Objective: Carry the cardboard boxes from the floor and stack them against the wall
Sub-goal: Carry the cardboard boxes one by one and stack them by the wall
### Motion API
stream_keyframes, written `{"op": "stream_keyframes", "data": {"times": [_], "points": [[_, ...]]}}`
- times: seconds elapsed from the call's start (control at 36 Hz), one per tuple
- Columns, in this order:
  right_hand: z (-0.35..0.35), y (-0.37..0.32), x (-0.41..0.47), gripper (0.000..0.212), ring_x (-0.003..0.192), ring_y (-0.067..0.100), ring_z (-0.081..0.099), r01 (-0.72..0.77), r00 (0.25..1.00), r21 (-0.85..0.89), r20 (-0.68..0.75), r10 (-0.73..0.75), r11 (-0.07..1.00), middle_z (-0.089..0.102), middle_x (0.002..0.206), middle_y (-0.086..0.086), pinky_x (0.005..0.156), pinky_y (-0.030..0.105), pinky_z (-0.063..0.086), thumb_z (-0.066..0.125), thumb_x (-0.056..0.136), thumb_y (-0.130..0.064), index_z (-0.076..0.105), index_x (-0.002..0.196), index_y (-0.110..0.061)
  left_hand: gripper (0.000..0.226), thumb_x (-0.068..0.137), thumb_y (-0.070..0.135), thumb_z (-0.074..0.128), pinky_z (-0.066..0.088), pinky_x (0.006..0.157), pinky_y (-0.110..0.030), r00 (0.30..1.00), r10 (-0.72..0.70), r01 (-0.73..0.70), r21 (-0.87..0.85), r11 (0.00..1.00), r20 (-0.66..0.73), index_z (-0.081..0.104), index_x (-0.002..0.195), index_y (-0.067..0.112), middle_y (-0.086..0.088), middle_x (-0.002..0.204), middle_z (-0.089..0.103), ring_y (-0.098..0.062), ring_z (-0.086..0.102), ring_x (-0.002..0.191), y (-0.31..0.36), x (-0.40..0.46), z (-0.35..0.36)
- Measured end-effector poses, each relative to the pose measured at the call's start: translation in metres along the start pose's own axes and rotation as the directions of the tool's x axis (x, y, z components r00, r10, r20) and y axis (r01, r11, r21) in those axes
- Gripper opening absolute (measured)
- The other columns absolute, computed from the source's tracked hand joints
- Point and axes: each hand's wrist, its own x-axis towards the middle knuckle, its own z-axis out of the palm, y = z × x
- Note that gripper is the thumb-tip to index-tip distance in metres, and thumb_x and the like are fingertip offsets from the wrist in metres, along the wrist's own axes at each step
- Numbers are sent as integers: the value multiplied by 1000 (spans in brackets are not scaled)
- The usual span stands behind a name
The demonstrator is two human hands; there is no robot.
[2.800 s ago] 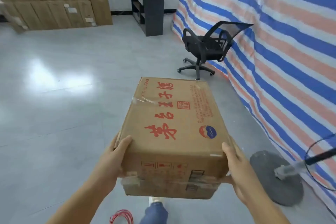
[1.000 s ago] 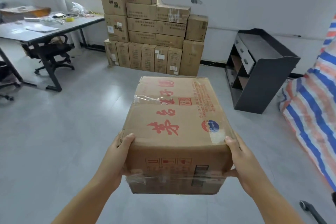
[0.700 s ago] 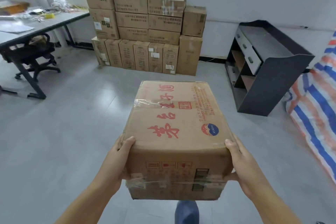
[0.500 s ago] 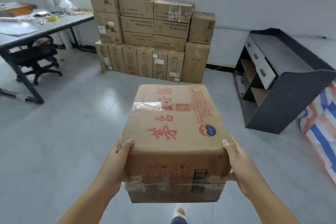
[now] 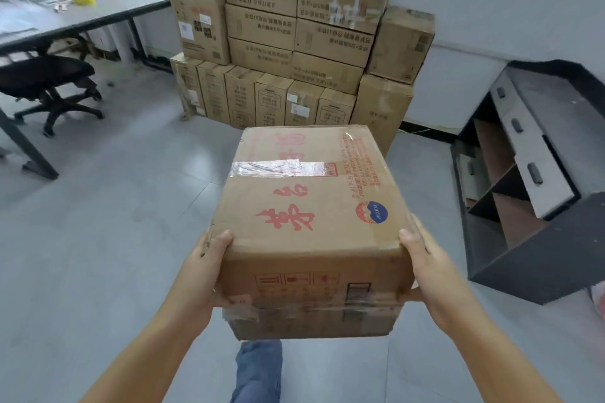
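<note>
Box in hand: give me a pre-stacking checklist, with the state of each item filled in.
1. Left hand grips the box at its near left corner, thumb on top: ok.
2. Right hand grips the near right corner, thumb on top: ok.
3. Box held level, top tape intact: ok.
4. Floor between box and stack shows no obstacles: ok.
5. Free spot on the stack: the right column ends lower than the rest; whether its top is bare, cannot tell.
6. Shelf stands off to the right, out of the straight path: ok.
</note>
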Motion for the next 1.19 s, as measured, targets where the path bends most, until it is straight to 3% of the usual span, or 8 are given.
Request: {"op": "stream_keyframes", "data": {"times": [0.08,0.19,0.31,0.44,0.53,0.75,1.03,1.19], "points": [[21,-18,61,27,94,0,55,-16,1000,8,-7,16,1000,56,104,-28,64,35,56,36,101,-37,40,119,-57,27,98,33,43,54,54,-42,1000,-7,7,7,1000,1,56,122,34,8,110,61,-14,57,96,23,62,9],[50,-47,140,42,103,6,54,-58,997,42,-39,60,997,56,120,-17,69,45,58,38,99,-41,34,141,-47,21,98,33,43,54,66,-53,1000,-11,10,30,1000,17,57,113,37,6,106,61,-16,58,91,68,146,21],[69,-85,204,41,98,3,55,-63,997,93,-31,66,994,56,119,-18,64,41,58,38,100,-40,34,141,-46,21,98,32,43,53,70,-59,998,1,-4,36,999,64,57,112,38,8,105,63,-14,60,90,118,210,35],[86,-123,285,42,120,13,53,-19,996,128,-83,30,992,55,132,-16,91,56,51,40,99,-42,35,139,-50,23,99,31,43,57,56,-49,994,25,-30,47,998,103,57,116,37,11,100,62,-11,60,88,177,296,59],[91,-151,328,37,111,9,57,8,996,154,-94,7,988,60,122,-19,81,55,56,37,100,-37,42,134,-52,21,99,30,42,52,48,-35,987,65,-78,84,993,145,59,106,39,9,100,61,-11,58,86,208,341,76],[96,-214,469,36,105,6,60,109,992,169,-84,-96,980,62,117,-22,66,48,59,34,102,-35,45,128,-56,23,97,32,43,48,66,-46,968,175,-191,73,979,181,62,102,43,10,102,65,-17,61,92,282,473,134],[86,-310,683,38,126,12,49,301,952,106,-85,-293,948,55,129,-25,103,57,41,40,93,-49,41,129,-61,25,97,30,42,50,68,-48,933,317,-324,17,946,169,63,100,42,8,99,64,-15,61,85,397,632,227],[78,-388,779,39,115,13,55,347,937,116,-85,-339,931,57,125,-21,85,51,54,37,99,-42,37,135,-57,27,97,30,44,44,71,-49,898,404,-397,-75,915,173,64,102,46,13,98,70,-18,64,92,471,714,270]]}}
